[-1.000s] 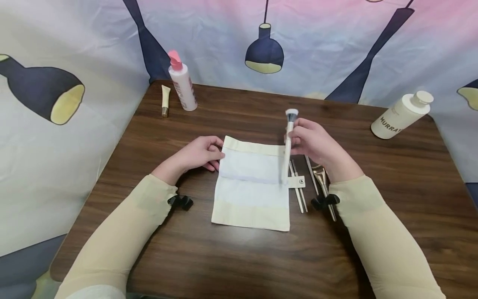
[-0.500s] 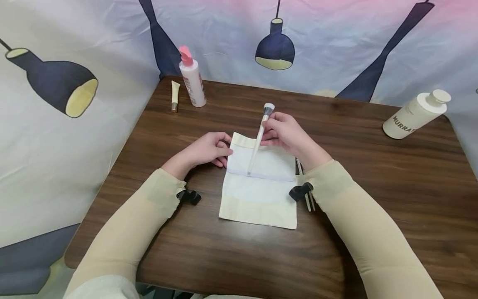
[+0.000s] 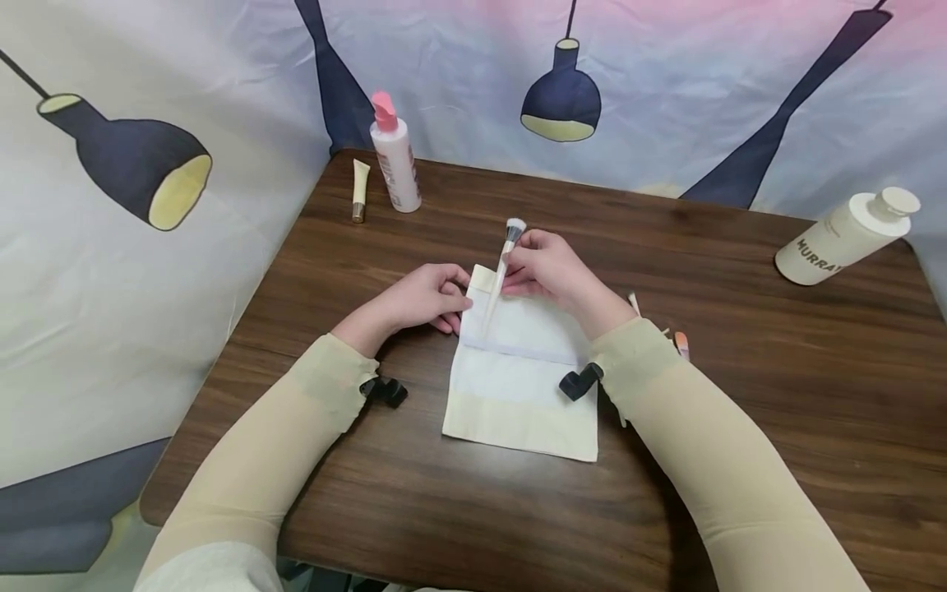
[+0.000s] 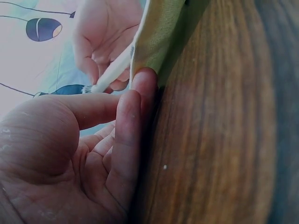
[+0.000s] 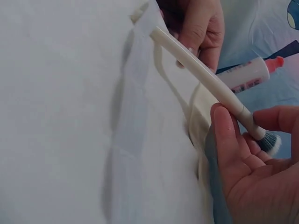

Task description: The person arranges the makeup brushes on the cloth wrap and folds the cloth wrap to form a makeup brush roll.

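A cream and white fabric brush roll (image 3: 518,419) lies unfolded on the wooden table, a sheer strip (image 5: 133,112) running across its middle. My left hand (image 3: 425,298) pinches its left edge near the top corner; the left wrist view shows thumb and fingertip on the cloth. In my right hand (image 3: 543,267) is a makeup brush (image 5: 201,70) with a white handle and pale bristles, gripped near the bristle end. The brush slants bristles up over the roll's upper left part. Its handle end is tucked at the sheer strip in the right wrist view.
More brushes (image 3: 681,344) lie right of the roll, mostly hidden under my right sleeve. A pink-topped bottle (image 3: 397,168) and a small cream tube (image 3: 360,189) are at the back left. At the back right stands a white bottle (image 3: 836,242).
My right hand has carried the brush leftward from the roll's right edge to its upper left part, the handle end now at the strip. My left hand keeps the roll's edge.
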Demonstrator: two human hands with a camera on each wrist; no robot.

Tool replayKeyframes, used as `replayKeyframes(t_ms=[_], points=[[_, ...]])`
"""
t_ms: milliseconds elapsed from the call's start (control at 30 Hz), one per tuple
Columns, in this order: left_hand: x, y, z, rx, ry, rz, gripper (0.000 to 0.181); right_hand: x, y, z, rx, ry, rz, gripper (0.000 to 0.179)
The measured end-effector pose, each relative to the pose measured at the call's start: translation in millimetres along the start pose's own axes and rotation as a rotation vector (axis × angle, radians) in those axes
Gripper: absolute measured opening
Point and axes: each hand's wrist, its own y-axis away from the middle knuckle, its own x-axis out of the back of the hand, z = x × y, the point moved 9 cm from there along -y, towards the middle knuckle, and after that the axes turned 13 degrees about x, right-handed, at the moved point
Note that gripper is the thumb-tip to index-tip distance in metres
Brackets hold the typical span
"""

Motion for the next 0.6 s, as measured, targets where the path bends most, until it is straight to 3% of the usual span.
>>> replayKeyframes(t_ms=[267, 600], points=[[-1.6, -2.7, -3.8, 0.002, -0.011, 0.001, 0.030, -12.6, 11.3, 12.8, -0.043, 0.112, -0.062, 0.019], [-0.5, -0.6, 1.5, -0.001, 0.017, -0.006, 0.031, -28.7, 25.6, 16.8, -0.073, 0.213, -0.152, 0.017]])
